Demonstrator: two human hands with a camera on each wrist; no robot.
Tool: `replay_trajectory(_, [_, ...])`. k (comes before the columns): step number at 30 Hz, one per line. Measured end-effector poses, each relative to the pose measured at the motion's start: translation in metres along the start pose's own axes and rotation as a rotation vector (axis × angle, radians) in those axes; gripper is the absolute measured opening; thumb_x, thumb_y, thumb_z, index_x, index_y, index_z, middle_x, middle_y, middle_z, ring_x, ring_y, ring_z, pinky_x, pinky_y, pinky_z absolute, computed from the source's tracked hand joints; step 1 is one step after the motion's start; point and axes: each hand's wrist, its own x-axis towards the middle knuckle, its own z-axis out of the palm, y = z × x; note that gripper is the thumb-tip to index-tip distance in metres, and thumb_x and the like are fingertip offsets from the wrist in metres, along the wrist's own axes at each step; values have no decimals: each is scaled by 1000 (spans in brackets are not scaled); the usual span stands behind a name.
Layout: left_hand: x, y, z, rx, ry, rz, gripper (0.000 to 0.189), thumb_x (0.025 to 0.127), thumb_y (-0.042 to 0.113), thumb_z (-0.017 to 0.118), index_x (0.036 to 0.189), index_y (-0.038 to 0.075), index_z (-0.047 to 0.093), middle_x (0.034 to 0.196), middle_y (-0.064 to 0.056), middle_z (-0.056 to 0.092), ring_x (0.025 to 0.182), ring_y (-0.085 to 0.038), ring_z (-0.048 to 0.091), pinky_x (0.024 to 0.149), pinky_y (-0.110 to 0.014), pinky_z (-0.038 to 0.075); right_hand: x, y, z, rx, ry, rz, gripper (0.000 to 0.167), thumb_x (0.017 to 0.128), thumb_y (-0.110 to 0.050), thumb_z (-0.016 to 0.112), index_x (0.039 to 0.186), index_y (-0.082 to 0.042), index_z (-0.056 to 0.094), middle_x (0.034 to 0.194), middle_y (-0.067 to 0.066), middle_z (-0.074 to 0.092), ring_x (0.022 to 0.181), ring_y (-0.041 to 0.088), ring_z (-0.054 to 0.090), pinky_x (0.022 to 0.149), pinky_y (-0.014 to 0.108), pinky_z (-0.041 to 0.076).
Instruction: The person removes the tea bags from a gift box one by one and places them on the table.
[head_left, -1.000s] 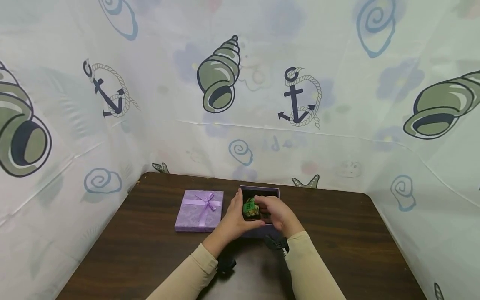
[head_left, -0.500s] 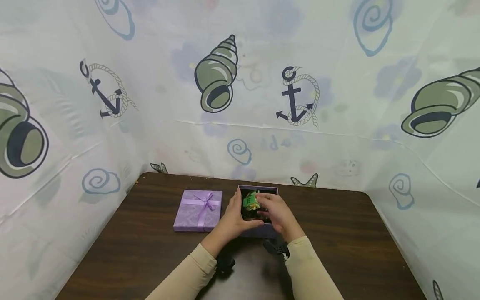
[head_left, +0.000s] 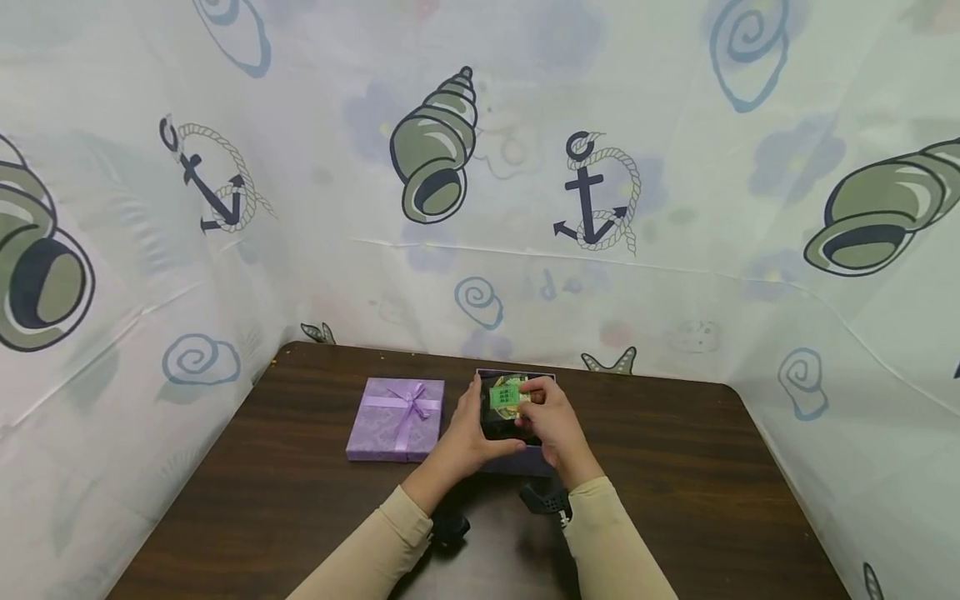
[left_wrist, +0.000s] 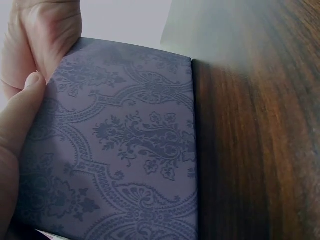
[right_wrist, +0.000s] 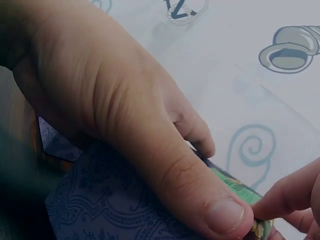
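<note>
A purple patterned gift box point(head_left: 517, 460) stands uncovered on the table, with dark contents partly hidden by the hands. My left hand point(head_left: 463, 433) holds its near left corner, fingers along the left side and thumb at the front rim; the left wrist view shows this thumb point(left_wrist: 22, 117) against the box's patterned wall point(left_wrist: 135, 145). Over the box opening, my right hand point(head_left: 557, 429) pinches a small green-and-yellow printed packet point(head_left: 504, 396) by its right edge. In the right wrist view, the packet point(right_wrist: 235, 187) shows partly behind the left thumb, with right fingers point(right_wrist: 295, 187) beside it.
A purple lid point(head_left: 396, 421) with a ribbon bow lies just left of the box. Brown wood-grain table point(head_left: 690, 483) surrounds both, its far edge close behind the box. A printed cloth point(head_left: 525, 167) hangs at the back and sides.
The green packet has turned from tilted to facing upward, showing its label more fully. My right fingers have drawn together on its edge. The left hand stays at the box.
</note>
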Motion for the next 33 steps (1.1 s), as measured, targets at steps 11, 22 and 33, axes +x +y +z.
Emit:
replay_trajectory(11, [2, 2, -1, -8, -5, 13, 146, 77, 54, 98, 177, 12, 0, 181, -26, 13, 166, -50, 21, 128, -72, 28, -2, -3, -3, 33, 21, -17, 32, 105, 7, 57, 134, 1, 68, 113, 14, 58, 91, 21, 57, 84, 34, 59])
replay_trajectory(22, [2, -2, 2, -43, 20, -6, 147, 77, 47, 100, 176, 5, 0, 177, -31, 19, 161, -52, 30, 126, -70, 35, -7, -4, -4, 127, 12, -48, 36, 108, 3, 54, 142, 0, 66, 125, 15, 57, 98, 22, 55, 81, 26, 57])
replay_trajectory(33, [-1, 1, 1, -26, 25, -16, 144, 79, 47, 98, 176, 9, -2, 180, -29, 15, 164, -52, 25, 124, -73, 36, -14, -1, -8, 201, -15, -121, 39, 107, -2, 66, 146, -2, 62, 137, 15, 58, 105, 17, 63, 88, 28, 59])
